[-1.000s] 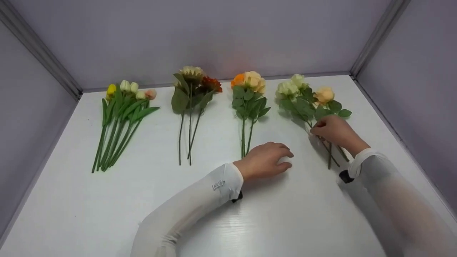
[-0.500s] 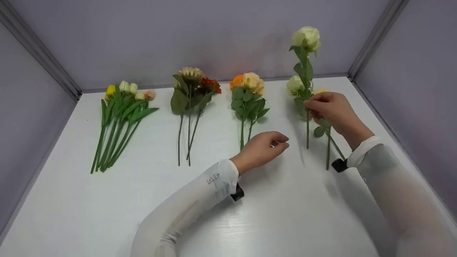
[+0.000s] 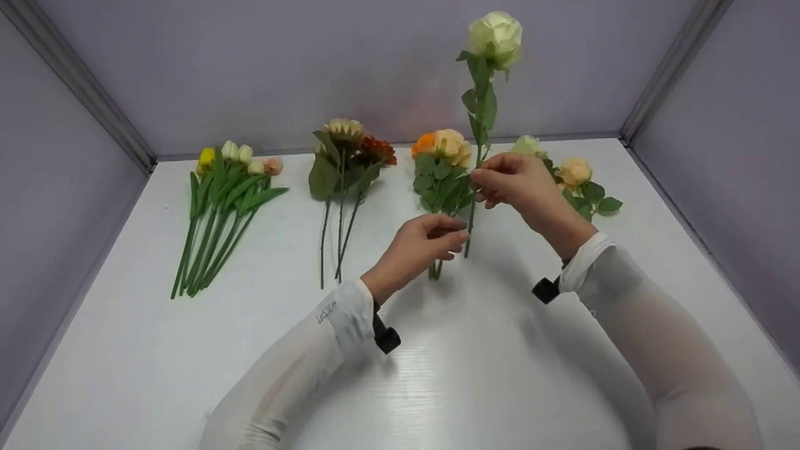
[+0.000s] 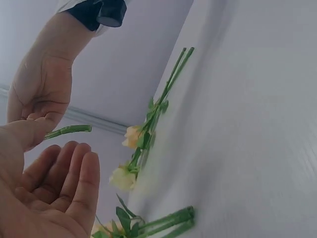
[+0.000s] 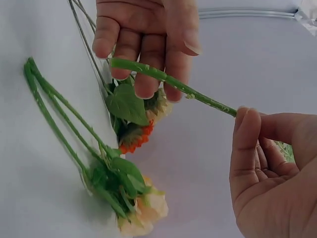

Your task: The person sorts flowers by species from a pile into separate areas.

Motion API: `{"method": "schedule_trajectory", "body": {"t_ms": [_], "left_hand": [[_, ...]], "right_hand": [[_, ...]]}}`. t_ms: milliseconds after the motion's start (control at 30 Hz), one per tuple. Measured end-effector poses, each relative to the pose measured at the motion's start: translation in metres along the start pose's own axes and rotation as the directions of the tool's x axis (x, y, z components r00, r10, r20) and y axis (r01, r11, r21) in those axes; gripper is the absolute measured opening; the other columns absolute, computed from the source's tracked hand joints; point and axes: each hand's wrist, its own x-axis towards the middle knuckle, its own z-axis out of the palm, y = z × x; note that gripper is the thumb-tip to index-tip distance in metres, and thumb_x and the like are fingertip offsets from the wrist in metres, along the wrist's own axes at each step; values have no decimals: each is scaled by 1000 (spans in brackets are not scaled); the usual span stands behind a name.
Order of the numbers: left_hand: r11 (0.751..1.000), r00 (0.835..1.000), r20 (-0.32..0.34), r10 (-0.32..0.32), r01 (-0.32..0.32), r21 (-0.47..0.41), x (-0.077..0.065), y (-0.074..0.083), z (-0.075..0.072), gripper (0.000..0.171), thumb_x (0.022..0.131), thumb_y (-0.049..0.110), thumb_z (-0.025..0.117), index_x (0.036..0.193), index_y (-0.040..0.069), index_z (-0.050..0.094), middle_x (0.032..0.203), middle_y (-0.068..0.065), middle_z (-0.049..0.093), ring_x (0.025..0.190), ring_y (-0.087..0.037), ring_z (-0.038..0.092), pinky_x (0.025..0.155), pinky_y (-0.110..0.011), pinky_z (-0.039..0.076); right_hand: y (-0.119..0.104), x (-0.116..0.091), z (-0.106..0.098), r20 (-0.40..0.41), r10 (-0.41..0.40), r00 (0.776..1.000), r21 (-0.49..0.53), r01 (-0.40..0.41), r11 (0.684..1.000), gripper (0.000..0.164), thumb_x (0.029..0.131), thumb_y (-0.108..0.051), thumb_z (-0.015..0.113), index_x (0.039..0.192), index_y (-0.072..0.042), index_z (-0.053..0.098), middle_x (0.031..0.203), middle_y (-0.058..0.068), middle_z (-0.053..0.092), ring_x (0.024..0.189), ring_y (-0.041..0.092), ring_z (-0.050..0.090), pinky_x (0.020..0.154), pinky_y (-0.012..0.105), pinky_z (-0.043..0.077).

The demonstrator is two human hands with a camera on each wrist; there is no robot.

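Upright above the table is a pale green-white artificial rose (image 3: 495, 39). My right hand (image 3: 528, 190) pinches its stem between thumb and fingertips, well below the leaves. Close to the stem's lower end is my left hand (image 3: 415, 249), its fingers relaxed and spread apart from the thumb. In the right wrist view the bare green stem (image 5: 171, 82) runs from the right hand's pinch to in front of the left hand's fingers (image 5: 146, 54). The left wrist view shows the cut stem end (image 4: 74, 129) beside the open left palm (image 4: 54, 198).
Orange and peach roses (image 3: 451, 147) lie behind the left hand. Farther right lie a peach rose (image 3: 575, 170) and another pale rose (image 3: 528, 145). Leftward are sunflower-like blooms with a red-orange one (image 3: 378, 150), then tulips (image 3: 219, 200). Grey panels (image 3: 375, 69) enclose the white table (image 3: 125, 350).
My right hand has lifted the pale rose from the right-hand group and carried it left and upright. My left hand has shifted left and slightly up, near the stem's end.
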Motion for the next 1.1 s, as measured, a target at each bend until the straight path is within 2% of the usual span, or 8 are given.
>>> {"method": "schedule_trajectory", "body": {"t_ms": [133,300,433,600,733,833,933,1100], "left_hand": [[999,999,-46,-9,7,-38,-8,-7,-16,25,98,27,73,118,11,73,109,-6,73,97,-23,70,84,-38,59],[998,997,-78,-15,10,-66,-12,-15,-23,20,97,22,75,112,9,73,107,-8,72,93,-26,71,81,-38,60],[999,995,-97,-10,6,-32,-11,-16,-26,17,95,22,76,107,10,73,104,-8,73,91,-25,71,80,-38,61],[998,993,-115,-20,26,54,-8,-12,-26,11,96,19,75,101,10,71,98,-7,71,87,-23,71,77,-36,61],[985,993,-108,-47,64,158,0,-5,-21,11,96,19,75,101,11,70,94,-6,71,81,-21,72,78,-38,61],[955,994,-92,-62,86,283,9,-4,-17,10,96,20,75,100,12,70,90,-3,71,77,-18,71,76,-37,60],[908,993,-79,-89,114,402,20,-6,-14,9,96,21,74,97,12,71,84,-2,71,72,-16,67,70,-33,56],[823,985,-92,-144,171,541,36,-16,-11,10,96,19,73,98,9,72,84,-3,70,70,-15,65,67,-30,52]], "right_hand": [[1,7,23,48,-2,999,2,2,1000,26,95,-22,77,102,1,67,89,11,67,73,22,66,66,33,58],[7,12,40,103,21,994,7,-21,1000,26,95,-20,76,103,3,67,86,11,67,72,20,65,67,31,58],[10,15,47,114,41,993,-7,-41,999,27,95,-21,76,106,2,68,89,11,67,73,20,66,69,32,60],[12,16,46,98,43,994,-65,-37,997,34,96,-29,75,109,2,69,92,13,68,77,24,67,70,35,60],[19,15,22,2,38,999,-101,-38,994,42,99,-38,68,116,0,67,99,14,68,80,25,67,67,32,58],[26,13,-5,-100,57,993,-56,-62,996,42,101,-39,65,120,-1,67,103,13,68,80,22,68,65,29,56],[34,10,-32,-178,97,979,-2,-99,995,37,102,-35,65,119,-3,68,102,11,69,79,18,68,64,26,54],[47,-2,-64,-231,146,962,7,-148,989,36,102,-35,65,117,-3,69,100,8,70,78,15,67,66,25,54]]}}
